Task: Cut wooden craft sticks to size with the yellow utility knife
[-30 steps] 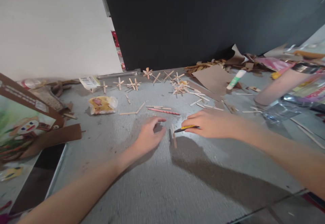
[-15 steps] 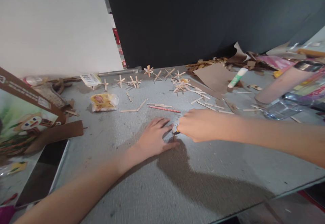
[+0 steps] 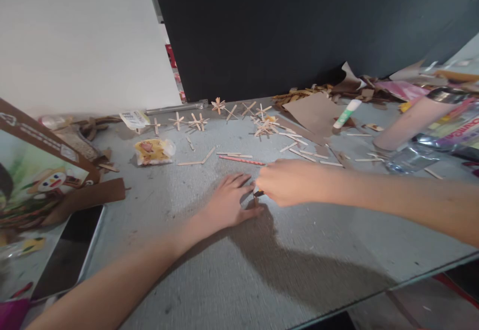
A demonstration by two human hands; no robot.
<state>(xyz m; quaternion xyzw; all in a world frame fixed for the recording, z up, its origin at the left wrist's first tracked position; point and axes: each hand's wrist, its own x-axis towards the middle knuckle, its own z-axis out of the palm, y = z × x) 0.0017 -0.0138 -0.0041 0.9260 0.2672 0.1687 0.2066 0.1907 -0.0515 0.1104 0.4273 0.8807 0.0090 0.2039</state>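
Observation:
My right hand is closed round a utility knife, and only a small dark and yellow part of it shows below the fingers. Just left of it, my left hand lies spread on the grey tabletop, fingers apart. Between its thumb and forefinger a short wooden stick shows in part, under the knife's tip; whether the fingertips press on it is hard to see. A red patterned pencil lies beyond both hands, alongside pale craft sticks.
Several star-shaped stick pieces stand at the back. A yellow snack packet is at left, near a phone and a printed box. A glue stick, cardboard and a pink bottle are at right.
My right hand with the knife has shifted slightly left, toward my left hand. My left hand stays in nearly the same place. The whole view has moved a little.

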